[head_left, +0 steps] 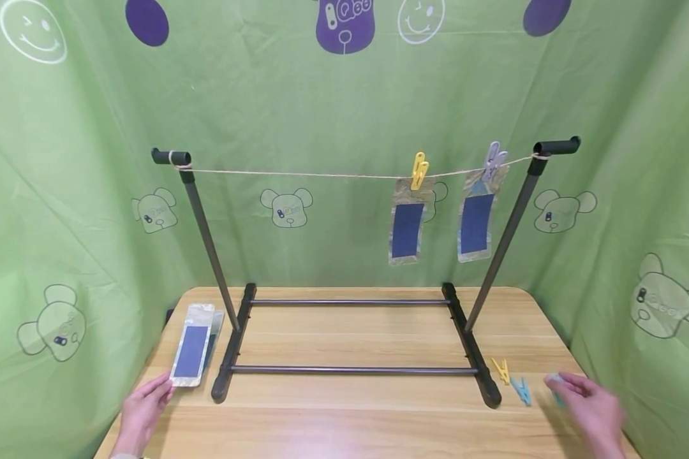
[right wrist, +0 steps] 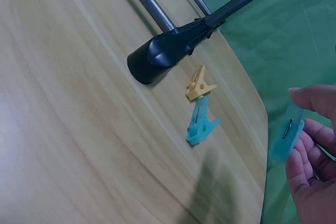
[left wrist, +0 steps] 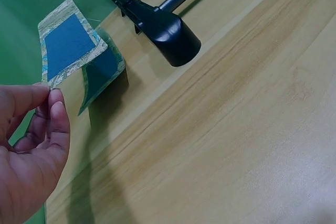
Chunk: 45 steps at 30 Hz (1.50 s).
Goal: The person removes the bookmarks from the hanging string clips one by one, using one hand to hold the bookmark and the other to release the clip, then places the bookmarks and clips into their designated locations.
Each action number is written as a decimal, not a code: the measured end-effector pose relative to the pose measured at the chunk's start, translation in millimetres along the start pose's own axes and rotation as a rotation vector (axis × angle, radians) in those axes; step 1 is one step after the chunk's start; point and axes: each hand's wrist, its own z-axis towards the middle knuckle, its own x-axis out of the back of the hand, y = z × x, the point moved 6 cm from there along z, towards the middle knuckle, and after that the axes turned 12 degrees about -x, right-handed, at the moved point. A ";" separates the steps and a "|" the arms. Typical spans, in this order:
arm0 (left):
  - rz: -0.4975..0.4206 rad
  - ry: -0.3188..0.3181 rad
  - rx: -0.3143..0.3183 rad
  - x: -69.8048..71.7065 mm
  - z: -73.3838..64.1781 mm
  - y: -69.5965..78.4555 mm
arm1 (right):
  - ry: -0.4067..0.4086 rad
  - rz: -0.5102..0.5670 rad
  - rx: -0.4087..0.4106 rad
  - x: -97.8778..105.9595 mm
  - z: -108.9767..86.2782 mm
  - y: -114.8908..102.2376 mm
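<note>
My left hand (head_left: pixel 143 408) pinches the near corner of a long blue card with a grey patterned border (head_left: pixel 192 352). In the left wrist view a second card like it (left wrist: pixel 101 73) shows partly behind the first. My right hand (head_left: pixel 594 408) holds a light blue clothespin (right wrist: pixel 287 132) between thumb and fingers, raised above the table's right side. Beside that hand, a yellow clothespin (right wrist: pixel 199 84) and another light blue clothespin (right wrist: pixel 200 122) lie on the wood. In the head view the right hand is blurred and covers most of its clothespin.
A black rack (head_left: pixel 353 370) stands mid-table, a string (head_left: pixel 298 173) tied between its posts. At the string's right part hang two bordered blue cards, one from a yellow clothespin (head_left: pixel 419 171), one from a purple clothespin (head_left: pixel 494 160). Green curtains (head_left: pixel 321 255) surround the wooden table (head_left: pixel 344 421).
</note>
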 end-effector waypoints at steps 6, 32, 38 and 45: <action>0.012 0.004 -0.013 1.0 0.6 -5.9 | 0.012 -0.050 0.040 -7.0 -3.0 1.1; 0.132 -0.011 -0.035 1.8 0.8 -17.4 | -0.006 -0.085 0.019 -23.8 -4.6 12.2; 0.131 -0.008 -0.038 1.2 1.4 -19.4 | -0.041 -0.107 0.019 -28.8 -3.7 16.8; 0.136 -0.013 -0.021 0.5 -0.1 -22.2 | -0.050 -0.112 0.016 -31.7 2.2 23.2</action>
